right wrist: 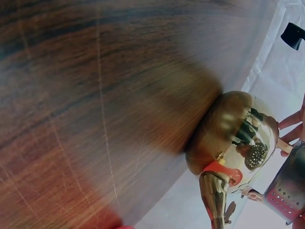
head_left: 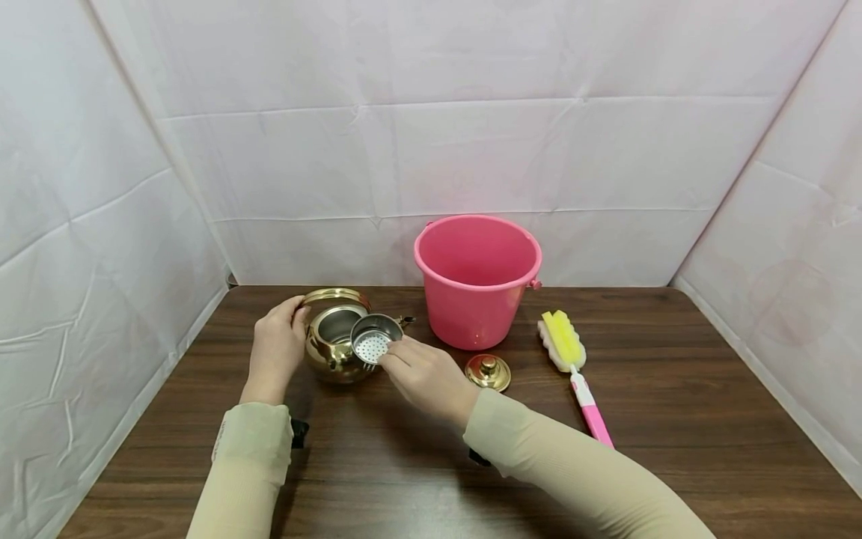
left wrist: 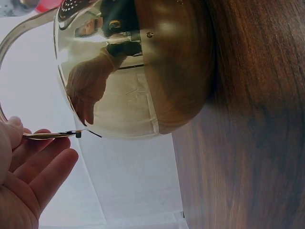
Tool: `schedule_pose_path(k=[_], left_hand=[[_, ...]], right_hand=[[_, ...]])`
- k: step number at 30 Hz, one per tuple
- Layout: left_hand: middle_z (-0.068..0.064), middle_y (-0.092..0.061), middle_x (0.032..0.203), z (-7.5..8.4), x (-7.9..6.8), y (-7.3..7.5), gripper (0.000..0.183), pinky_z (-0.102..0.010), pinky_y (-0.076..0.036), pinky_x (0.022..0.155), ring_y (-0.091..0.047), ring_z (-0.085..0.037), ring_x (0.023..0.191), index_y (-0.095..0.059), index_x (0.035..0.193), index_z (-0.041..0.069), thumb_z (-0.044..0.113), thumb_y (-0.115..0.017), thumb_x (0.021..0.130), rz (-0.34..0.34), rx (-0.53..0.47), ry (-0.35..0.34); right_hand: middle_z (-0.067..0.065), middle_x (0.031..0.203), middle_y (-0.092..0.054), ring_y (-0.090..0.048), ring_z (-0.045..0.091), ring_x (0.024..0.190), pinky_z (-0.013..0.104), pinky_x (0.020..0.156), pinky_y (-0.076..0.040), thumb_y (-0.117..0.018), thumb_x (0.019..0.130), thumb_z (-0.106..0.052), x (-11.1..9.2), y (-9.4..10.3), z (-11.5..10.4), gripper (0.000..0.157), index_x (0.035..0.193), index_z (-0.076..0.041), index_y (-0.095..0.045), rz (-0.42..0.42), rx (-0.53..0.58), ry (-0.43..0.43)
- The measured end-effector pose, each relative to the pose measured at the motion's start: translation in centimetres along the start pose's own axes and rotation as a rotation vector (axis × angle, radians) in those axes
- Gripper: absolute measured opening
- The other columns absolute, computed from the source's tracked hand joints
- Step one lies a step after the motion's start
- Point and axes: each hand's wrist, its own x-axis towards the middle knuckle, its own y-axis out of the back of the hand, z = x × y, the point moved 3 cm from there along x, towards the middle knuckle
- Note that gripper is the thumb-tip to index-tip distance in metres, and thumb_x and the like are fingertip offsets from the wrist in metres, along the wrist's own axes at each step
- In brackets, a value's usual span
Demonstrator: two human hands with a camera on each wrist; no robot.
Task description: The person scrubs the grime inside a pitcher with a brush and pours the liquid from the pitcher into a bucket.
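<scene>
A shiny gold teapot (head_left: 330,364) stands on the table with its top uncovered and its spout to the right. My left hand (head_left: 274,350) pinches the left end of its arched handle (head_left: 337,294) between thumb and fingers, as the left wrist view shows closely. My right hand (head_left: 429,378) grips a perforated metal tea strainer (head_left: 372,346) by its rim. The strainer is tilted, beside the pot's opening and overlapping its right side in the head view. From the right wrist, the strainer (right wrist: 288,193) hangs in the air near the pot's shoulder, above the spout (right wrist: 213,193).
A pink bucket (head_left: 471,314) stands behind the right hand. Just in front of it lies the gold teapot lid (head_left: 488,372). Farther right rests a cleaning brush (head_left: 564,344) with a yellow and white sponge head and pink handle. White sheeting (head_left: 471,150) encloses the table's back and sides.
</scene>
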Motion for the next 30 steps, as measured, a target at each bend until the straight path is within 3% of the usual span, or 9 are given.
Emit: schedule_pose_path(k=[16, 30], left_hand=[[-0.030, -0.064, 0.107, 0.09, -0.02, 0.07, 0.024, -0.052, -0.052, 0.085, -0.061, -0.045, 0.101, -0.061, 0.112, -0.011, 0.004, -0.055, 0.094, 0.026, -0.004, -0.021], [-0.030, -0.064, 0.105, 0.02, 0.05, -0.03, 0.022, -0.052, -0.051, 0.084, -0.062, -0.045, 0.099, -0.061, 0.110, -0.011, 0.003, -0.056, 0.094, 0.046, -0.006, -0.040]], right_hand=[[-0.001, 0.086, -0.068, -0.066, 0.012, 0.084, 0.029, 0.091, -0.053, -0.053, 0.090, -0.005, -0.46, 0.15, 0.04, 0.015, 0.087, -0.008, -0.068, -0.024, 0.014, -0.013], [-0.001, 0.085, -0.067, -0.065, 0.012, 0.082, 0.029, 0.087, -0.054, -0.055, 0.088, -0.004, -0.82, 0.38, 0.05, 0.013, 0.085, -0.009, -0.067, -0.034, 0.019, -0.021]])
